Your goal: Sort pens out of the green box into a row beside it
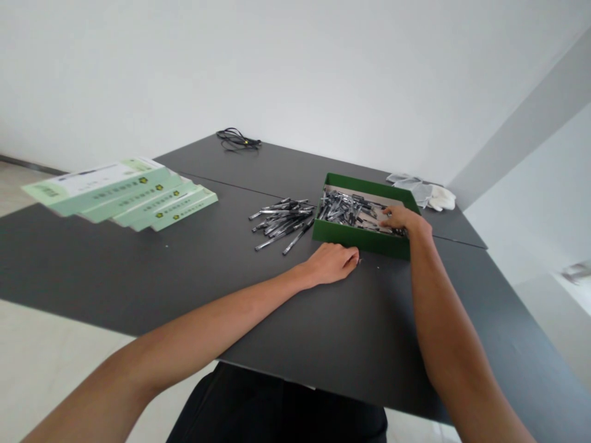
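2 hands | left hand (330, 263) curled on tabletop (194, 277), pinch unclear | right hand (401, 217) open, inside 1 green box (360, 240) | 1 pile loose pens (281, 224) beside box

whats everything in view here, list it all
table: 1, dark grey, under everything
open box: 1, green, on the table's right side
pens in box: many, black and silver, heaped inside the box
loose pens: many, black and silver, on the table left of the box
flat cartons: about five, pale green and white, fanned at the table's left
cable: 1, black, coiled at the far edge
gloves: count unclear, white, behind the box
left hand: 1, on the table before the box
right hand: 1, over the box's pens
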Motion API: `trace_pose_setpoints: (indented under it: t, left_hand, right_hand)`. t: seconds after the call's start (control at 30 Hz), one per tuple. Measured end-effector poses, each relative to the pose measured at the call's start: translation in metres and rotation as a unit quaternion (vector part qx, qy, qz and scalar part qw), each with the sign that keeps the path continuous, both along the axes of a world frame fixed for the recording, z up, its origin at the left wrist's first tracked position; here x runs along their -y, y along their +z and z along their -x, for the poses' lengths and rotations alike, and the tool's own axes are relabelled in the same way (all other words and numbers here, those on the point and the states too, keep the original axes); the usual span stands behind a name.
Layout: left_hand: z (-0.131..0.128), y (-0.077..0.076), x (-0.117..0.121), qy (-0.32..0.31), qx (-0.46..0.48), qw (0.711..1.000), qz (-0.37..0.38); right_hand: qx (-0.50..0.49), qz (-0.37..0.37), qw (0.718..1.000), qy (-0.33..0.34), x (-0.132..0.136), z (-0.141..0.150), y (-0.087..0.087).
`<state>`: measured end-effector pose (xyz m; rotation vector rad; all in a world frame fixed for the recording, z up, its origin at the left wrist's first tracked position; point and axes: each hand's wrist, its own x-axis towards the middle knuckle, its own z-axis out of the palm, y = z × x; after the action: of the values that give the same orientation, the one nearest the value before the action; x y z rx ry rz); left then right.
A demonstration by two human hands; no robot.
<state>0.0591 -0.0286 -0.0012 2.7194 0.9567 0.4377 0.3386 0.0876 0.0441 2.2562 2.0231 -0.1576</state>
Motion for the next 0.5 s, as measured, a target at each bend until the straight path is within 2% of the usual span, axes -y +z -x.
trace_pose_setpoints:
  t: [0.3,0.5]
  left_hand:
    - [0.0,-0.001,0.0,-0.002,0.002,1.0,-0.008]
    - [0.0,0.0,0.0,-0.002,0.003,1.0,-0.006]
  right_hand:
    - [-0.041,0.085,0.994,-0.051,0.006,0.005,0.002]
    - [-0.026,0.087,0.995,-0.036,0.019,0.021,0.017]
